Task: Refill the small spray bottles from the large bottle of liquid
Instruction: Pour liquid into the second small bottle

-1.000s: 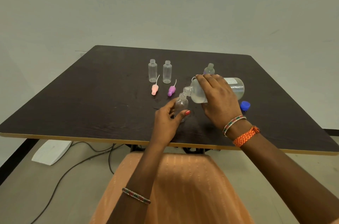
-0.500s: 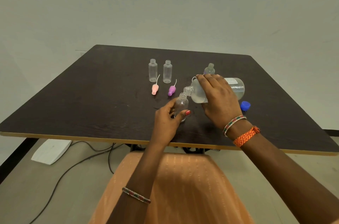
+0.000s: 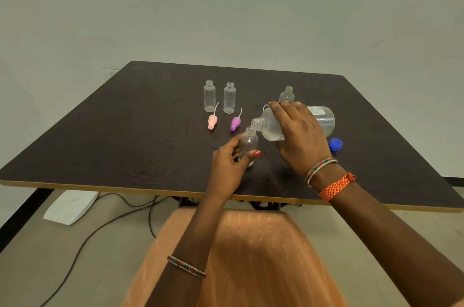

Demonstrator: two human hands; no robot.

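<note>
mid-pour — my right hand (image 3: 300,134) grips the large bottle (image 3: 324,119) tipped over the small bottle (image 3: 248,143), which my left hand (image 3: 227,167) pinches on the table (image 3: 125,130). next — tip back before overflow.

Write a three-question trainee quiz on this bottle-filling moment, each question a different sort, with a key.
1. True or false: the right hand tilts the large bottle over the small bottle held by the left hand.
2. How many small bottles stand untouched on the table?
3. The blue cap lies: A) on the large bottle; B) on the table; C) in a hand.

Key: 1 true; 2 three; 3 B.
</note>
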